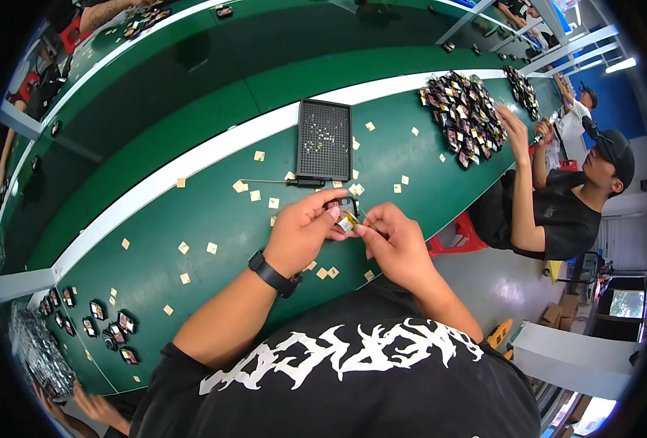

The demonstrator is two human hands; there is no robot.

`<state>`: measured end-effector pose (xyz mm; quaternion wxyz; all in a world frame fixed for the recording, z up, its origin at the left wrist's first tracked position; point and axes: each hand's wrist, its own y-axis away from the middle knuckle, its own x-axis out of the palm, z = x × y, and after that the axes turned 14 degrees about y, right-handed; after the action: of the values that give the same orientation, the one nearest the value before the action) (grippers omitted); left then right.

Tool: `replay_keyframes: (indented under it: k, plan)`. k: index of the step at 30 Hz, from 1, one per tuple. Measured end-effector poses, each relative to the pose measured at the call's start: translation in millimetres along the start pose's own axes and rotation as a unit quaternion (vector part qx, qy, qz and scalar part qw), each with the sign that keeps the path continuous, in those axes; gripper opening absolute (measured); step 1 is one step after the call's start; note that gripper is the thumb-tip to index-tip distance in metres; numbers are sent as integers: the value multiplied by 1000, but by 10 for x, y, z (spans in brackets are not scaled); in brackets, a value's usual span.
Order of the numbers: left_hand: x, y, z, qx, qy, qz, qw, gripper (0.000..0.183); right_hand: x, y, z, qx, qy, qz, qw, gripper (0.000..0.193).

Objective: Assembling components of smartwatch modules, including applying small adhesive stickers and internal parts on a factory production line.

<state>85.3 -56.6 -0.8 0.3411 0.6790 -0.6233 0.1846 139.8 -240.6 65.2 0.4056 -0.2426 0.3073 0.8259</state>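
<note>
My left hand [298, 230] holds a small black electronic housing [350, 202] above the green table, thumb and fingers closed around its side. A small silver and yellow battery [347, 222] shows at the housing's near edge. Thumb and bent fingers of my right hand [396, 244] pinch at the battery's right corner; the exact grip is partly hidden. Just beyond my hands stands a black perforated tray [303, 135] with many small metal screws on it. A screwdriver [305, 183] with a black handle lies against the tray's near edge, its shaft pointing left.
Small beige paper squares [212, 248] are scattered over the table. A heap of black devices [462, 117] lies far right, near a co-worker [557, 193] in black. Several devices [119, 325] and clear plastic parts [42, 350] sit at left, near another person's hand [93, 405]. A conveyor belt [214, 95] runs behind.
</note>
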Motion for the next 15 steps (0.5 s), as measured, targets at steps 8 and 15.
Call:
replay_keyframes:
  k: [8,15]
  plan:
    - [-3,-24,62,35,19,2,999,25,26,27,-60,-123,29,-61,990,33]
    - [-3,-50,147,58,-9,3,998,16,115,-68,-198,-227,151,-137,952,27]
